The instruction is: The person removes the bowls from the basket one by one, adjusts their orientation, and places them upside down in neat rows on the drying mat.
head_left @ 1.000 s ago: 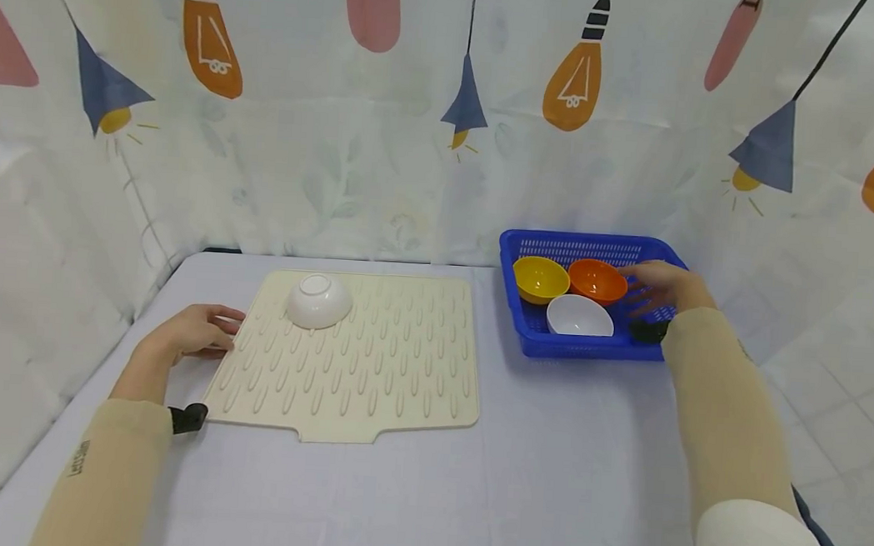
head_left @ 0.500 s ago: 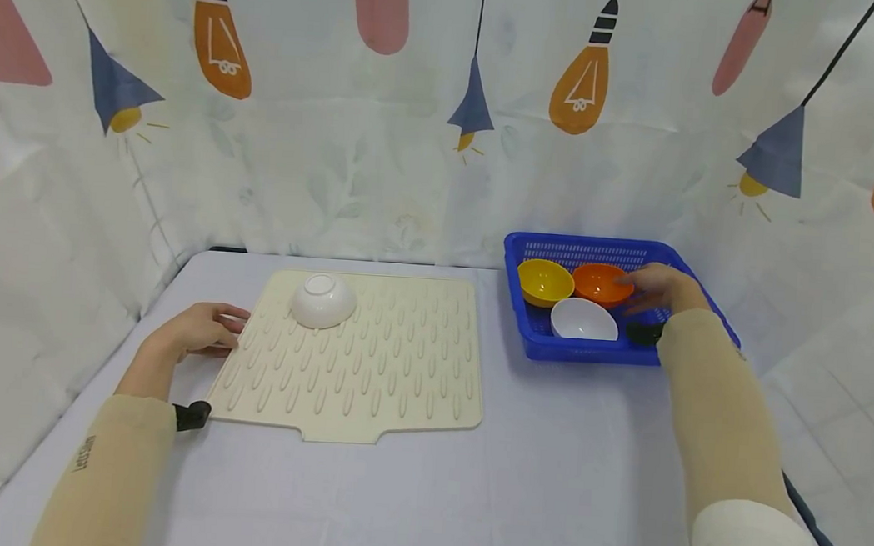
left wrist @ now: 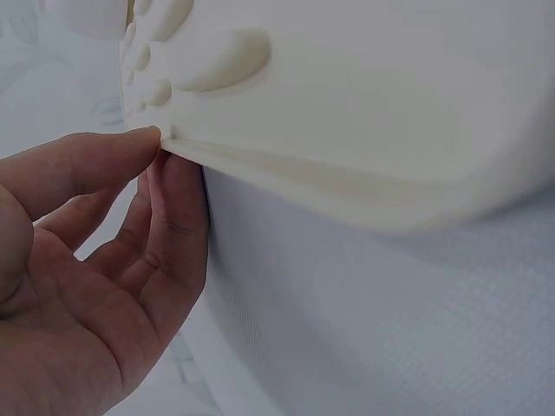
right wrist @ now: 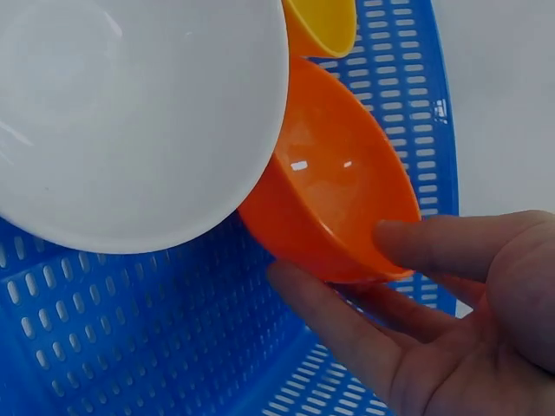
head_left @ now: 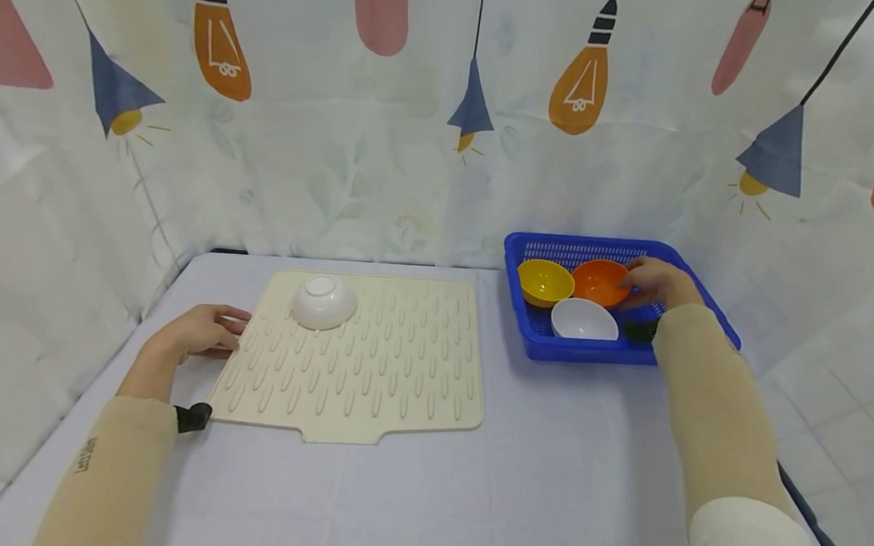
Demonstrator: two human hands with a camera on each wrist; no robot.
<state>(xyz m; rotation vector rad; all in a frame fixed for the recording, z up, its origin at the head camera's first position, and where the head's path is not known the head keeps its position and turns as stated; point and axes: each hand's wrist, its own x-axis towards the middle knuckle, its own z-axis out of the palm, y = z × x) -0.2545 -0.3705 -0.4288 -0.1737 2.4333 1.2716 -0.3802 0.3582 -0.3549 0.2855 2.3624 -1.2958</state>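
The cream mat (head_left: 386,370) is pinched at its left edge by the fingers of the left hand (head_left: 196,332). Near the far edge of the blue basket (head_left: 552,349), the orange bowl (head_left: 597,283) has been tipped, its rim pinched by the fingers of the right hand (head_left: 660,283): a hold seems gained.

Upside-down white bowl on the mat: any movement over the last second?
No. In the head view, the white bowl keeps its place against the mat and the table; the whole picture shifted slightly, carrying all three together.

orange bowl (head_left: 596,279) | mouth up, in bskt (head_left: 586,351) | cream mat (head_left: 371,369) | on tbl (head_left: 408,505)
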